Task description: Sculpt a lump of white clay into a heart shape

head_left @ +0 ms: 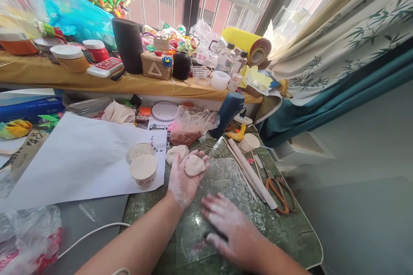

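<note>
My left hand [185, 180] is palm up with its fingers stretched out, and a flattened white lump of dough or clay [194, 166] rests on it. White powder coats both hands. Palm down over a clear plastic sheet [222, 176] is my right hand [229, 223], fingers spread and a little blurred; it holds nothing, and whether it touches the sheet I cannot tell. Just behind my left fingers lies a second white lump [177, 154]. Beyond that sits a clear bag of reddish-brown material [189, 131].
Right of the sheet lie a white rolling rod [253, 174], thin sticks and orange-handled scissors [282, 195]. A paper cup [249, 142] and yellow glue gun [237, 133] stand behind. On the left, white paper [87, 159] bears a lidded tub [143, 172]. A crowded ledge [106, 79] runs behind.
</note>
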`<act>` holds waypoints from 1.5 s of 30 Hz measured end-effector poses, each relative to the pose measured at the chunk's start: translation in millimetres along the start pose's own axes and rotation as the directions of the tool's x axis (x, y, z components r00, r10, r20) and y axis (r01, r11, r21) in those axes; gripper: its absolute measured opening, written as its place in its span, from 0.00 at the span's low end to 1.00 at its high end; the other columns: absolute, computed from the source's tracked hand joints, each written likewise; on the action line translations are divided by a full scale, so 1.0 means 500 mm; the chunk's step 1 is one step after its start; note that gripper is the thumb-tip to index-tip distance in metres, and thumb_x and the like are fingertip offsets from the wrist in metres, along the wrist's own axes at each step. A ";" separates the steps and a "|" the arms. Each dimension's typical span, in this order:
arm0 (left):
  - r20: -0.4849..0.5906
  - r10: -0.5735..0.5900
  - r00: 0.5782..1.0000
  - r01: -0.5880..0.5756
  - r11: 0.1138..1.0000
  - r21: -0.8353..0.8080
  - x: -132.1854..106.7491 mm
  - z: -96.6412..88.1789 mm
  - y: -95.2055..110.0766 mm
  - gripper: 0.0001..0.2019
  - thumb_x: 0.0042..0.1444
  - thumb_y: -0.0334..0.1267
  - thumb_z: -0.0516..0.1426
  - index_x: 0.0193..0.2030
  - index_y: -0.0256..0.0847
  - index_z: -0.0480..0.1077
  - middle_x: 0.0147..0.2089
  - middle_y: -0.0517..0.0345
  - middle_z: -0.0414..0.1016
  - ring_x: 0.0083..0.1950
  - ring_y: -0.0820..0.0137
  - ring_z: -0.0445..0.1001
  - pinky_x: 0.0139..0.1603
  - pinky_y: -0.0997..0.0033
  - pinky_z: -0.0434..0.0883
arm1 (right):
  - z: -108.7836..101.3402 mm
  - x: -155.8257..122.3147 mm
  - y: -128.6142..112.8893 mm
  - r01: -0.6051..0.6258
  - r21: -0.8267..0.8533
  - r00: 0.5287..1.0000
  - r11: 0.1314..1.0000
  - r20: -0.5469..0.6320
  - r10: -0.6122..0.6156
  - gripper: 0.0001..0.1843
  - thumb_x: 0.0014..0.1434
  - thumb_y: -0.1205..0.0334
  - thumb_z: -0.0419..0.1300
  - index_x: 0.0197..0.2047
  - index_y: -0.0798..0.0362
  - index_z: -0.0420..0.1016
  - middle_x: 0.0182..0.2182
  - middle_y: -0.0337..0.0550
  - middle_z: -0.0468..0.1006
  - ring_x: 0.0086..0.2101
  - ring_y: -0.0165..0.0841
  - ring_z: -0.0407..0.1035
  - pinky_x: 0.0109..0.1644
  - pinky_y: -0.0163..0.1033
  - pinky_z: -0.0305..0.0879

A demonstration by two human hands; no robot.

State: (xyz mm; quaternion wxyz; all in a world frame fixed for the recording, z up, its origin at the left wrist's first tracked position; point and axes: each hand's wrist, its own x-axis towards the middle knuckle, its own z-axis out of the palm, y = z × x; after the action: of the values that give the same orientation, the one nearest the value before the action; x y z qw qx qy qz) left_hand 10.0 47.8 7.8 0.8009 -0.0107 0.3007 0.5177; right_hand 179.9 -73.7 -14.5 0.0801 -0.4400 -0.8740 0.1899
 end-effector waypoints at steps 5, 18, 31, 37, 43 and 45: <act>-0.015 0.023 1.000 -0.023 1.000 0.018 -0.002 0.005 -0.001 0.26 0.72 0.56 0.48 0.49 0.33 0.76 0.53 0.39 0.80 0.56 0.52 0.80 0.52 0.53 0.80 | -0.029 0.023 -0.004 -0.283 -0.016 0.958 0.959 -0.041 0.282 0.42 0.67 0.46 0.59 0.76 0.58 0.55 0.75 0.61 0.50 0.74 0.55 0.43 0.73 0.70 0.46; -0.024 0.032 0.999 -0.032 0.999 -0.001 0.001 0.007 -0.002 0.25 0.73 0.53 0.47 0.50 0.31 0.75 0.53 0.36 0.80 0.55 0.49 0.81 0.49 0.52 0.81 | -0.027 -0.059 0.016 -0.055 0.005 0.993 0.998 0.109 0.054 0.32 0.69 0.55 0.57 0.74 0.46 0.60 0.74 0.44 0.56 0.73 0.43 0.50 0.76 0.55 0.48; -0.048 0.016 0.999 -0.015 1.000 0.010 -0.002 0.010 0.001 0.25 0.73 0.52 0.47 0.48 0.31 0.75 0.49 0.38 0.81 0.51 0.51 0.83 0.46 0.54 0.81 | -0.232 0.047 0.185 -0.658 -0.191 0.712 0.728 -0.471 0.520 0.21 0.68 0.56 0.52 0.56 0.57 0.78 0.59 0.58 0.77 0.62 0.48 0.65 0.68 0.50 0.59; -0.055 -0.001 0.998 0.000 1.000 -0.006 -0.001 0.008 0.005 0.24 0.73 0.52 0.48 0.48 0.31 0.74 0.49 0.37 0.81 0.48 0.51 0.83 0.44 0.55 0.81 | -0.280 0.125 0.297 -0.727 -0.241 0.686 0.642 -0.261 0.679 0.22 0.67 0.44 0.54 0.35 0.51 0.80 0.35 0.49 0.83 0.39 0.42 0.77 0.42 0.40 0.66; -0.038 -0.019 0.999 0.018 1.000 -0.012 -0.001 0.006 0.005 0.25 0.73 0.53 0.48 0.49 0.32 0.74 0.50 0.38 0.81 0.49 0.52 0.83 0.44 0.55 0.81 | -0.251 0.148 0.326 -0.746 -0.313 0.646 0.588 -0.128 0.752 0.27 0.65 0.37 0.55 0.38 0.54 0.80 0.37 0.54 0.82 0.41 0.46 0.77 0.40 0.41 0.65; -0.040 -0.017 0.999 0.017 1.000 -0.010 -0.003 0.006 0.005 0.25 0.73 0.53 0.47 0.50 0.31 0.74 0.50 0.38 0.81 0.48 0.52 0.83 0.44 0.55 0.81 | -0.249 0.148 0.331 -0.744 -0.324 0.643 0.584 -0.112 0.758 0.28 0.67 0.38 0.53 0.39 0.53 0.81 0.38 0.54 0.82 0.42 0.46 0.77 0.42 0.42 0.66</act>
State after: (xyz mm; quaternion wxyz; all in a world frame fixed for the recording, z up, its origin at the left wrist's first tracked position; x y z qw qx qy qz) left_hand 9.0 49.0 11.8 0.7992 -0.0275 0.3138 0.5119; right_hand 296.0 107.2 31.0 -0.1020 -0.7706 -0.6263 0.0600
